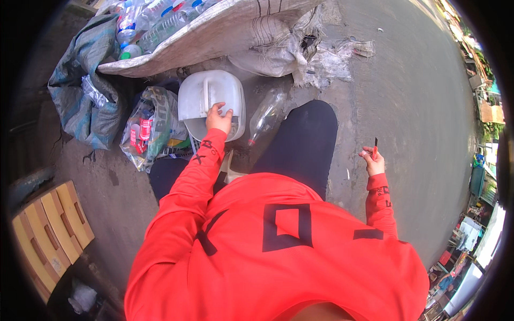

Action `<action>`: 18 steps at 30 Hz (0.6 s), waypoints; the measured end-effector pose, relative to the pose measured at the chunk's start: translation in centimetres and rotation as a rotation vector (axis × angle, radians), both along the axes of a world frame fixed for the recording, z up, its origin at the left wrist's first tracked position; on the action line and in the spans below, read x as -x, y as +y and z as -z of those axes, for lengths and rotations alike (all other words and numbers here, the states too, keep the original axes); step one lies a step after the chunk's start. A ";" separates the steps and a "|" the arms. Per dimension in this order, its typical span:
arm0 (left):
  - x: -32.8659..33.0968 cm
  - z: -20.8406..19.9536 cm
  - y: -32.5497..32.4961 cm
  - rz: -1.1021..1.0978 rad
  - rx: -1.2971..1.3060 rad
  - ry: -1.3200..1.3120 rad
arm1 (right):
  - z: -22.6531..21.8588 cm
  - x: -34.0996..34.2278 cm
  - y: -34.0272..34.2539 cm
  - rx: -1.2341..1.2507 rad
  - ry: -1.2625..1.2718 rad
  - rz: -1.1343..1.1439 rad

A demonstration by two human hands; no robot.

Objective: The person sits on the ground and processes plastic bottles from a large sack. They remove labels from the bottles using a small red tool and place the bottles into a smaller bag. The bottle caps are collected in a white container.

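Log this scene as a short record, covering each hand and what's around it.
Left hand: touching the white plastic container, near its handle
Right hand: holding a slim red tool with a dark tip, out to the right
Ground: clear plastic bottle lying right of the container
Left of container: see-through bag with red items inside
Beyond: pale woven sack, plastic bottles piled behind its edge

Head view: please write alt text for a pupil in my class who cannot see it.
A person's left hand is at a white plastic container with a handle, while the right hand holds a small red tool with a dark tip out to the side. A clear bottle lies beside the container, near a white sack of plastic bottles.
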State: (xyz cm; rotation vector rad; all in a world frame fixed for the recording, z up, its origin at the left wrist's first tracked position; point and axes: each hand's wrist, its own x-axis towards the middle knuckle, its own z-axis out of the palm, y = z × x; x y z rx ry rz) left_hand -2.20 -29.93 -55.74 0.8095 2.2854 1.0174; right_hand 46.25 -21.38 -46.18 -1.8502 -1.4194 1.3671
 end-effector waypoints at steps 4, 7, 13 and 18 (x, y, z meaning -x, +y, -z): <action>5.6 -1.4 -5.5 -0.175 -0.143 0.031 | 0.0 0.0 1.0 0.055 -0.095 -0.051; 8.0 -1.2 -9.2 -0.263 -0.186 0.062 | -2.0 2.0 2.2 0.170 -0.216 -0.030; 7.5 0.0 -13.7 -0.313 -0.105 0.127 | -1.3 1.1 4.1 0.130 -0.393 -0.199; 8.1 -0.4 -13.5 -0.305 -0.127 0.140 | 0.9 -0.9 3.3 0.139 -0.439 -0.257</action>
